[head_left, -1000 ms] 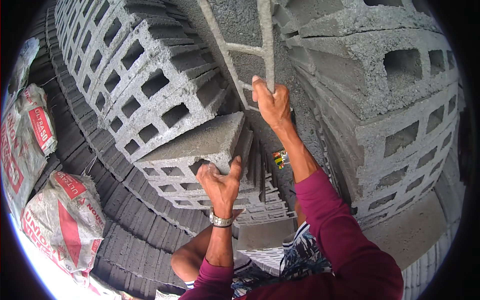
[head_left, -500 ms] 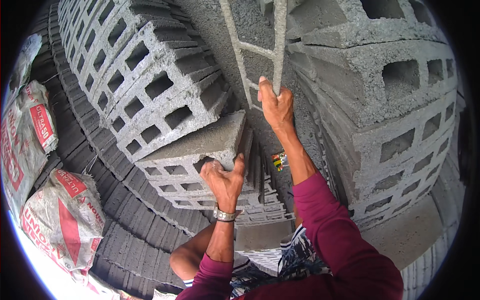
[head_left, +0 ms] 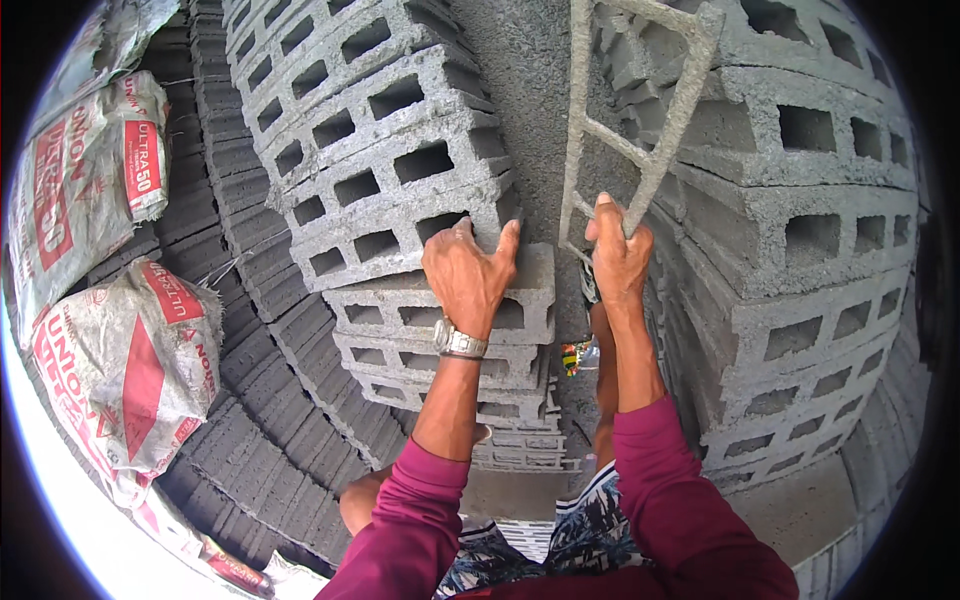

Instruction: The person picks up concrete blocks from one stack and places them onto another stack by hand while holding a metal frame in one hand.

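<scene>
My left hand (head_left: 467,280) grips the end of a hollow concrete block (head_left: 375,243) at the front of the left stack. Its fingertips are at the block's hole and its thumb is by the near corner. Just below, another hollow block (head_left: 540,285) juts out to the right of the one above. My right hand (head_left: 620,255) is closed around the lower part of a grey, cement-crusted frame shaped like a short ladder (head_left: 620,143). The frame is held up in the gap between the two stacks, its far end toward the right stack.
A tall stack of hollow blocks (head_left: 770,240) stands on the right. More grey blocks (head_left: 265,460) lie in curved rows at the left, with red-and-white cement sacks (head_left: 130,370) beside them. A small colourful wrapper (head_left: 580,357) lies in the gap near my leg.
My left hand has shifted from the lower, exposed block to the block above it. The right hand has moved the frame rightward and tilted it. My view has also shifted.
</scene>
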The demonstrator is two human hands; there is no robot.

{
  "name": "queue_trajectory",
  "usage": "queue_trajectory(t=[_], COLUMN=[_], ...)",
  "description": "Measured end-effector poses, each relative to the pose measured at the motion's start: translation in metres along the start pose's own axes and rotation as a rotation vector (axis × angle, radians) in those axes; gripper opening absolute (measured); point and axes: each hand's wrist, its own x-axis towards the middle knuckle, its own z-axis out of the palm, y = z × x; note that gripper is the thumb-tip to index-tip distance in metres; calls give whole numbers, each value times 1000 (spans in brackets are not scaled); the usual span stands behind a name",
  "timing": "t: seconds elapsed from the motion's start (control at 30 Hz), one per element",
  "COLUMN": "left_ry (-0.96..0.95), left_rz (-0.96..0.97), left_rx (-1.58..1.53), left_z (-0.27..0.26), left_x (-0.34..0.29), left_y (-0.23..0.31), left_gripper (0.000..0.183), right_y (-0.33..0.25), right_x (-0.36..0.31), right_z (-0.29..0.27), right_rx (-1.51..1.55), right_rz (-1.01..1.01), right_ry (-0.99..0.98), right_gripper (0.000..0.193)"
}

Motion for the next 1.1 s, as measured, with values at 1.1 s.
queue_trajectory(t=[1.1], left_ry=[-36], left_rz=[-247], left_rx=[-187], left_z=[28], left_x=[2], left_y=[-7], left_gripper=[43], right_y=[-154], right_x=[-24], right_z=[111], right_rx=[53], right_rz=[-465], right_ry=[-375], right_gripper=[41])
